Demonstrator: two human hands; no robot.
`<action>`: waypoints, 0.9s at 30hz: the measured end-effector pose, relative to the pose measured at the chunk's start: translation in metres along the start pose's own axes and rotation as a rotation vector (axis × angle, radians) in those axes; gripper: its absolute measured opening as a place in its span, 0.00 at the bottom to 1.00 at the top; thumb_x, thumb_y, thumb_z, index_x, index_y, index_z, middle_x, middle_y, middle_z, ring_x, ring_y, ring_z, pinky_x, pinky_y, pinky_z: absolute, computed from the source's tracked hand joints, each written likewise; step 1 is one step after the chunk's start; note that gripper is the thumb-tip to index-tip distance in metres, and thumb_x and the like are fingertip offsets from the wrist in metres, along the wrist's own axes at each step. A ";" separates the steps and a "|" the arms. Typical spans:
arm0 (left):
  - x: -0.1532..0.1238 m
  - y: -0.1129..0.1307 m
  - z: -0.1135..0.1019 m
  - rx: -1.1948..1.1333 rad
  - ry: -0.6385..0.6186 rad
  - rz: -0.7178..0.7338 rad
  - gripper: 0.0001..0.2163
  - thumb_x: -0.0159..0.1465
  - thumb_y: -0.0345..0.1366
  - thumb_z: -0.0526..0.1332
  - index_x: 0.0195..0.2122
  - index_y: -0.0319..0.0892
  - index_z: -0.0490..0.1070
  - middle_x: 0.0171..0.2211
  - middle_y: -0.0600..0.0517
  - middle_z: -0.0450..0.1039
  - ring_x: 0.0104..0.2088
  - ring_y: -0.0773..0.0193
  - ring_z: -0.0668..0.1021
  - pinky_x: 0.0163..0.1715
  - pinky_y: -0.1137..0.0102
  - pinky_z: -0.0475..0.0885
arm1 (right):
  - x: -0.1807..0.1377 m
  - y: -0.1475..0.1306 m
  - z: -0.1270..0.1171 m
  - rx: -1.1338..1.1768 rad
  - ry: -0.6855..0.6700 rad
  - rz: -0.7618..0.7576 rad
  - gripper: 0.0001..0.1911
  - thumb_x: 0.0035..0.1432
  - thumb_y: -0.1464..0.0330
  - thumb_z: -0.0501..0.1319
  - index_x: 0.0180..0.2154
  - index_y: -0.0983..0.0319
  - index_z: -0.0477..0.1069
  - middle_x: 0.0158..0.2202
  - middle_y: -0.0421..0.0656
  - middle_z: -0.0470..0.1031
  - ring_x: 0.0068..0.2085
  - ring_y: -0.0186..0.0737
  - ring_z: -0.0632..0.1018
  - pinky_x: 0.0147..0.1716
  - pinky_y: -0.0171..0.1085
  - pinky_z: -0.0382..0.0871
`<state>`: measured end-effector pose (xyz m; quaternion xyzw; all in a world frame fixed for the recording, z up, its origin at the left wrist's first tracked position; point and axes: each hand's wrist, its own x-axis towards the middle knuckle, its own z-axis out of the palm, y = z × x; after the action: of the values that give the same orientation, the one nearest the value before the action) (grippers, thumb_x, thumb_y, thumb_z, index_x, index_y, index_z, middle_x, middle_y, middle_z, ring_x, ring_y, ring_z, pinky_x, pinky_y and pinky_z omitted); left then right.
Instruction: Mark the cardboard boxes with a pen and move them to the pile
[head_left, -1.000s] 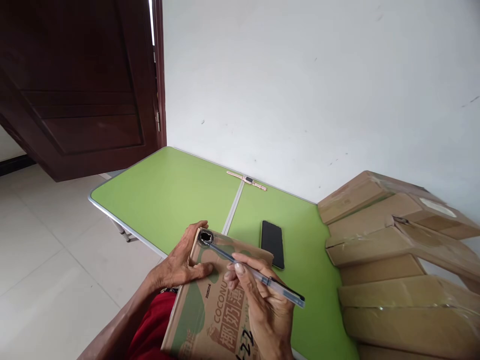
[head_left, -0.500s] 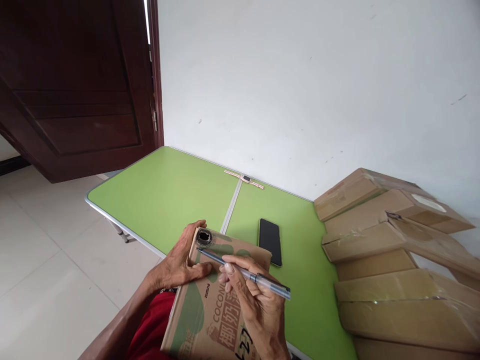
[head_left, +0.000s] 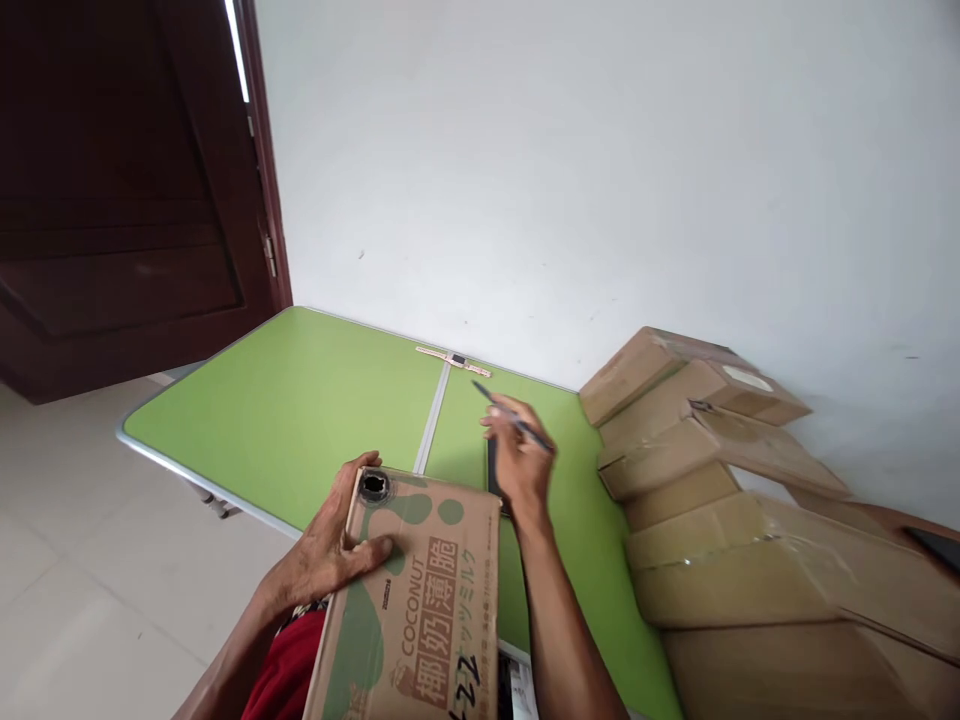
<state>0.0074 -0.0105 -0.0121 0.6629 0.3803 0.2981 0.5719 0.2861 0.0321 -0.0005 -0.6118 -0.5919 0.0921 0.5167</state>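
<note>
A printed cardboard box (head_left: pixel 465 560) with green shapes and the word COCONUT leans at the near table edge. A dark hole ringed with scribbled ink (head_left: pixel 375 487) shows at its upper left corner. My left hand (head_left: pixel 330 545) grips the box's left side, thumb on its face and fingers behind. Above the table, right of the box, my right hand (head_left: pixel 523 455) is closed around a pen (head_left: pixel 512 415), its tip toward the upper left. Behind this hand lies a black smartphone (head_left: pixel 493 470), mostly covered by the hand and box.
The green folding table (head_left: pixel 285 400) stands against a white wall. A watch with a pale strap (head_left: pixel 457 360) lies at its back edge. Several cardboard boxes (head_left: pixel 720 480) are stacked at the right. A dark wooden door (head_left: pixel 112 200) is at the left.
My right hand has lifted away from the box with the pen and moved up and to the right, over the phone. My left hand keeps its hold; the view has turned rightward.
</note>
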 end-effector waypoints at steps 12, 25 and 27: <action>0.004 0.000 0.002 -0.092 -0.002 -0.014 0.39 0.68 0.56 0.65 0.74 0.56 0.46 0.76 0.42 0.45 0.68 0.36 0.65 0.46 0.57 0.84 | -0.006 0.095 0.065 -0.664 -0.669 -0.112 0.15 0.70 0.63 0.66 0.55 0.61 0.75 0.57 0.48 0.77 0.55 0.48 0.80 0.54 0.53 0.77; 0.002 0.007 0.002 -0.098 -0.002 -0.059 0.41 0.66 0.59 0.65 0.74 0.53 0.47 0.76 0.40 0.48 0.67 0.35 0.69 0.49 0.54 0.83 | -0.045 0.069 0.009 -0.858 -0.257 0.455 0.30 0.72 0.59 0.57 0.64 0.75 0.66 0.61 0.72 0.69 0.62 0.73 0.69 0.53 0.63 0.69; 0.002 0.007 0.002 -0.103 0.012 -0.058 0.41 0.66 0.59 0.65 0.74 0.53 0.47 0.76 0.41 0.48 0.67 0.35 0.69 0.49 0.54 0.82 | -0.051 0.071 0.000 -0.838 -0.208 0.615 0.35 0.66 0.53 0.63 0.59 0.78 0.69 0.57 0.75 0.71 0.60 0.78 0.70 0.52 0.67 0.68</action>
<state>0.0109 -0.0106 -0.0057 0.6195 0.3867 0.3045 0.6115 0.3165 0.0069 -0.0778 -0.8987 -0.4194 0.0551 0.1157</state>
